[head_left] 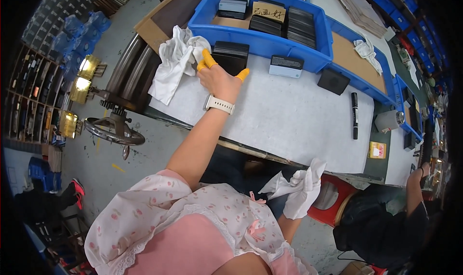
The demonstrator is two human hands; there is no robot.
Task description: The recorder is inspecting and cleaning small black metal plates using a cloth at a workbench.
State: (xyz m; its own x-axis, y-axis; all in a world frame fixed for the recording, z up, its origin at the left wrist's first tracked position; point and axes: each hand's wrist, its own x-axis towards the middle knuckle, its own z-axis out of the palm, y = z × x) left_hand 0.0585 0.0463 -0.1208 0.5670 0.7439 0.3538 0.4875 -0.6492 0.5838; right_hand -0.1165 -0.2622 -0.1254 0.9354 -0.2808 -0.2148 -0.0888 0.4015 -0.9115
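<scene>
On bench [289, 118], black stack [232, 49], smaller stack [285, 66] and dark square [333, 81] sat outside blue bin [308, 58]; filed stacks [301, 28] inside suggested work partly done. Left hand [221, 81] spanned black stack, yellow-tipped fingers parted; firm grip unclear. White-covered right hand [300, 195] near bench edge, closure hidden.

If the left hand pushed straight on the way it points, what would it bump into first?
The left hand would first meet the black stack right at its fingers, perhaps already touching it; the blue bin seems to stand just behind.
</scene>
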